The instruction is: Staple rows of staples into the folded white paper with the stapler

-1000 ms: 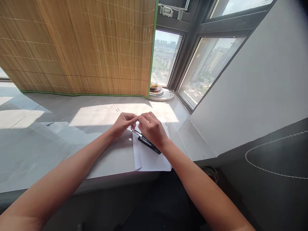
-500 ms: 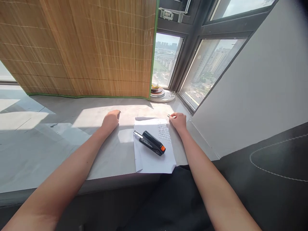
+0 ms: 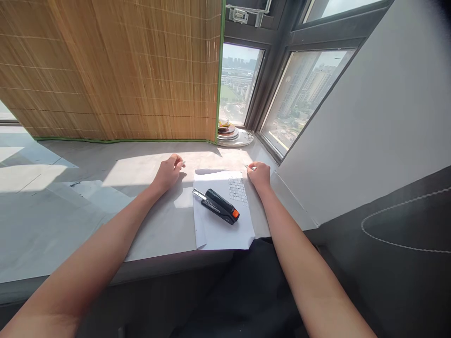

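Observation:
A black stapler (image 3: 219,206) with an orange end lies opened on a white sheet of paper (image 3: 225,237), its metal rail sticking out to the upper left. To the left of the paper, my left hand (image 3: 169,172) is raised just over the sill, fingers pinched on a tiny pale piece too small to make out. My right hand (image 3: 260,174), beside the paper's upper right corner, pinches a short, thin pale strip (image 3: 247,166) between thumb and finger. Small dark writing or a grid of marks (image 3: 238,188) covers the sheet's upper right.
The paper lies near the front edge of a pale windowsill (image 3: 155,244). Behind hangs a bamboo blind (image 3: 123,70) with green edging. Stacked plates (image 3: 234,136) stand in the window corner. A white wall (image 3: 352,122) closes the right side, and a beaded cord (image 3: 373,234) hangs there.
My left hand has risen and shifted right, turning so its fingers and the pale piece show. My right hand stays beside the paper with its strip. The whole view has shifted slightly.

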`<state>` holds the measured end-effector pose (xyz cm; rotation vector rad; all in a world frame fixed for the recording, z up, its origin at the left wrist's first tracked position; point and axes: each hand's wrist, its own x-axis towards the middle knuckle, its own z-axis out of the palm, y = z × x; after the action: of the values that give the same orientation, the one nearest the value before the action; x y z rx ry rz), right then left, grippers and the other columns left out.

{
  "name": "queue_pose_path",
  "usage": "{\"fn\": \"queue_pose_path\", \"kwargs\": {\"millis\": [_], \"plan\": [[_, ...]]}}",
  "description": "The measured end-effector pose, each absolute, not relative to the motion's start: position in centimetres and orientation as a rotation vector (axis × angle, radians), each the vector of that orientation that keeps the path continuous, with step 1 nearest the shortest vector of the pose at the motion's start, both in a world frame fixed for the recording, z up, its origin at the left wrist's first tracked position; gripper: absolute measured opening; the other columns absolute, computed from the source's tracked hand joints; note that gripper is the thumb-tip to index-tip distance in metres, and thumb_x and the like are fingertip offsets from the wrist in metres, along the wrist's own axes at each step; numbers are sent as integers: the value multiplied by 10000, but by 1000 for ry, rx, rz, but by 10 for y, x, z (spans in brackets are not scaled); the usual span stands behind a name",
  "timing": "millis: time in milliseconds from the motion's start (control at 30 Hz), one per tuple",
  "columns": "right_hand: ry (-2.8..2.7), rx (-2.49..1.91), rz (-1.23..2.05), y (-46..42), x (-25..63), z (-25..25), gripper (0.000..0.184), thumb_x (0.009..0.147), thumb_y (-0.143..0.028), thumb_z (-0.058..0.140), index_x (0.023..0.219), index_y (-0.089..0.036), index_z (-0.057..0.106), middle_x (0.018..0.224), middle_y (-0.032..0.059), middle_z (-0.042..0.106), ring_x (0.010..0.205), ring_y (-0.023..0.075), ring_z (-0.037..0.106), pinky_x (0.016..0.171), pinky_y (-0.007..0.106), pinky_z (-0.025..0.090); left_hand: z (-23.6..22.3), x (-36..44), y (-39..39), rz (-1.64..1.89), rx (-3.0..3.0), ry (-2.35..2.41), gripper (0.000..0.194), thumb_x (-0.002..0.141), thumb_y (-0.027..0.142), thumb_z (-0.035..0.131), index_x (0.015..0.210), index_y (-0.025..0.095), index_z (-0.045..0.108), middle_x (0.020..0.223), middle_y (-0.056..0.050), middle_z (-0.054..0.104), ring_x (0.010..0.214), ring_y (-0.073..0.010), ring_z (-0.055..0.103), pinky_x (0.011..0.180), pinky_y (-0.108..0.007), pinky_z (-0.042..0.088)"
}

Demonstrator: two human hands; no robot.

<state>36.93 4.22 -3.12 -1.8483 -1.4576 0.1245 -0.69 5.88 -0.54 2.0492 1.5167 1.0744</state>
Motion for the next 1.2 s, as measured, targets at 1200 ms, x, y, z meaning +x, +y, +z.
{"fn": "queue_pose_path", "kwargs": {"millis": [1200], "plan": [[-1908,-1371,269,-108,286,9,300,879,-229,720,1176,-268,732,1080,50,789,992,281,718,873,407,558,10,30,1,539,2540,639,248,996,375,605,1108,229,771,962,-48,796,753,-172,688,742,-300,532]]}}
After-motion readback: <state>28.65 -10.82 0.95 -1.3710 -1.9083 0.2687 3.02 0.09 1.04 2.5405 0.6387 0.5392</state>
